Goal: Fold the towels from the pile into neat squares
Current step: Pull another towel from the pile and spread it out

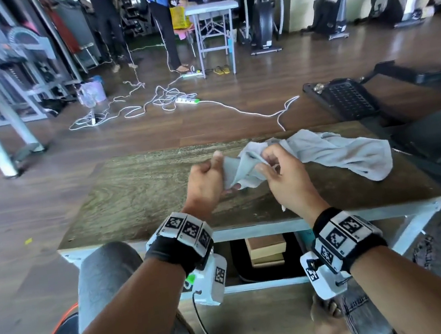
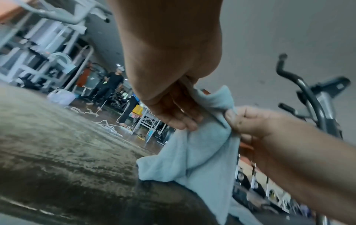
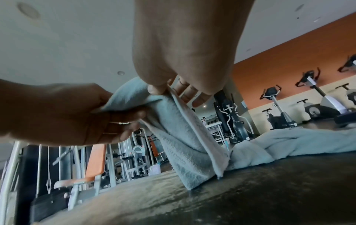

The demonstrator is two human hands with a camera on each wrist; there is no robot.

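A light grey towel [image 1: 334, 150] lies crumpled on the wooden table [image 1: 138, 196], stretching from the middle to the right. Its left end is lifted off the table between my two hands. My left hand [image 1: 209, 177] grips that end with curled fingers and thumb. My right hand [image 1: 273, 164] pinches the towel's hemmed edge just beside it. In the left wrist view the towel [image 2: 202, 152] hangs down from my left hand [image 2: 179, 112] and right hand [image 2: 248, 120] to the table. In the right wrist view the towel [image 3: 183, 137] droops from my right hand [image 3: 165, 89] and left hand [image 3: 108, 117].
The table's near edge [image 1: 251, 230] sits just past my knees, with boxes [image 1: 267, 250] stored under it. White cables and a power strip [image 1: 186, 101] lie on the floor beyond. Exercise bikes [image 1: 386, 4] line the far wall. People [image 1: 162, 18] stand by a small table at the back.
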